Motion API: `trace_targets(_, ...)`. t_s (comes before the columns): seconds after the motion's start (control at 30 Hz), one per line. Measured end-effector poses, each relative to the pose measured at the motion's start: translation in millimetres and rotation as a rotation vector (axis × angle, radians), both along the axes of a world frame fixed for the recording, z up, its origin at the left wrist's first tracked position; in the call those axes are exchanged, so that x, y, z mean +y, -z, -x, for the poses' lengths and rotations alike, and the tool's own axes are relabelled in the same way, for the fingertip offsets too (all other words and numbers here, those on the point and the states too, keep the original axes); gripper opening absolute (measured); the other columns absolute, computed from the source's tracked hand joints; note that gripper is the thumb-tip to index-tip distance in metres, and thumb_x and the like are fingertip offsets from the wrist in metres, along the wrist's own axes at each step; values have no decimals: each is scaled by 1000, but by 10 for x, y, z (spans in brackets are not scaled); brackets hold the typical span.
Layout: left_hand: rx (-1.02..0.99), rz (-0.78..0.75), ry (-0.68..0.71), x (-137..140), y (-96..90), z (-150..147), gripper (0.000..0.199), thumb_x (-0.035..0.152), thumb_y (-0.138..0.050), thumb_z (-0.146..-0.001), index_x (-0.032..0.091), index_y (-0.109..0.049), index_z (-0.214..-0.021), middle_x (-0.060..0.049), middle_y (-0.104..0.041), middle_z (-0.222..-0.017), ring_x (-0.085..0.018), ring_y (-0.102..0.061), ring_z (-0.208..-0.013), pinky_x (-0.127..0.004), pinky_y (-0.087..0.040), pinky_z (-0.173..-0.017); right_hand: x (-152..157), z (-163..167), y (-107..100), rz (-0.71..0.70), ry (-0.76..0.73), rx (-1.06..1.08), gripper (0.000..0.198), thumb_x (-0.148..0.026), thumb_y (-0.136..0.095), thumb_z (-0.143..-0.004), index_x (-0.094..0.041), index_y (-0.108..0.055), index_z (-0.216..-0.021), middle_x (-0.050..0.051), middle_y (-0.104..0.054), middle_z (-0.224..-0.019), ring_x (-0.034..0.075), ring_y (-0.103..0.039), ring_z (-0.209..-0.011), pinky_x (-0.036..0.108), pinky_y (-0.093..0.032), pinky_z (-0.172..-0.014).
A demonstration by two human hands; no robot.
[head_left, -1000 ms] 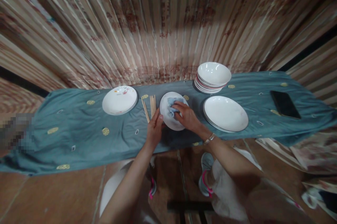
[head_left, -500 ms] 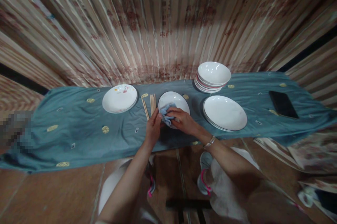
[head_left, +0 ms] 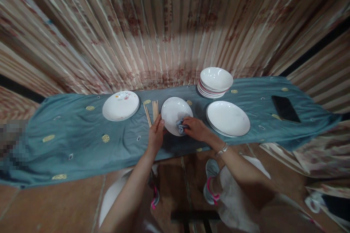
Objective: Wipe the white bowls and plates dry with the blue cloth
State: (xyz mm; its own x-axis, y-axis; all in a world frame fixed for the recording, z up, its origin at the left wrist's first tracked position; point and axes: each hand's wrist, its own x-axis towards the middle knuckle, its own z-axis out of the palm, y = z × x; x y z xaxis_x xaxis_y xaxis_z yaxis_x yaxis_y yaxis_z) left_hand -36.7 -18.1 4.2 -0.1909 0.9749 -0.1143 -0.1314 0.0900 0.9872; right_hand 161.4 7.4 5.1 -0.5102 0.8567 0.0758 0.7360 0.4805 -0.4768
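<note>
A small white plate (head_left: 175, 111) with a dark rim is in front of me, over the table's near middle. My left hand (head_left: 156, 131) grips its left edge, thumb on top and the other fingers partly hidden. My right hand (head_left: 195, 128) is closed on a bunched blue cloth (head_left: 181, 126), pressed to the lower right of the plate's face. Just left of the plate lie several wooden chopsticks (head_left: 155, 108). To the right sits a short stack of larger white plates (head_left: 229, 118).
A blue-green patterned cloth (head_left: 115, 160) covers the table. White plates with a flower print (head_left: 121, 105) lie on the left. Stacked white bowls (head_left: 216, 80) stand at the back right, and a black flat phone-like object (head_left: 286, 109) lies far right. A pleated curtain (head_left: 153, 36) hangs behind.
My right hand has moved the cloth from the plate's middle left to its lower right, uncovering more of the plate. My left hand still holds the left edge. The view has shifted slightly.
</note>
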Motion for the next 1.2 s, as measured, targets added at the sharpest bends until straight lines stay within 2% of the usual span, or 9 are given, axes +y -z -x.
trace_targets(0.2, 6, -20, 5, 2, -5, -8, 61, 52, -69, -77, 18, -65, -127, -12, -64, -131, -29, -62, -115, -36, -59, -83, 68, -12, -91, -79, 110, -231, 17, -9, -54, -87, -13, -69, -93, 15, -68, -106, 26, -64, -102, 39, -48, -97)
trace_targets(0.37, 13, -29, 16, -15, -41, -16, 61, 51, -70, -77, 19, -65, -128, -12, -63, -135, -30, -61, -117, -35, -60, -81, 216, 5, -63, -130, 171, -257, 22, -8, -48, -90, -12, -69, -95, 18, -66, -110, 28, -61, -106, 44, -44, -102)
trace_targets(0.57, 14, -25, 31, -32, -56, -20, 61, 52, -69, -78, 18, -64, -129, -12, -62, -136, -29, -62, -114, -35, -61, -79, 377, 7, 59, -187, 210, -104, 26, -9, -47, -89, -14, -68, -103, 17, -64, -119, 28, -57, -115, 47, -43, -106)
trace_targets(0.8, 18, -47, 41, -45, -71, -27, 60, 52, -69, -78, 19, -64, -128, -11, -63, -133, -29, -63, -112, -36, -61, -79, 508, 112, 172, -205, 281, 198, 46, -15, -48, -87, -14, -55, -132, 16, -57, -137, 27, -52, -128, 45, -40, -113)
trace_targets(1.03, 28, -47, 56, -69, -88, -22, 59, 51, -67, -80, 18, -64, -129, -12, -65, -130, -29, -62, -114, -36, -61, -79, 598, 236, 156, -149, 212, 452, 51, -21, -49, -88, -18, -49, -139, 13, -57, -141, 24, -52, -131, 43, -42, -111)
trace_targets(1.2, 15, -55, 71, -78, -102, -21, 59, 52, -67, -80, 19, -64, -129, -11, -64, -133, -29, -63, -114, -35, -61, -78, 593, 351, 101, -110, 161, 545, 50, -22, -49, -90, -17, -49, -140, 13, -53, -145, 22, -49, -135, 40, -39, -113)
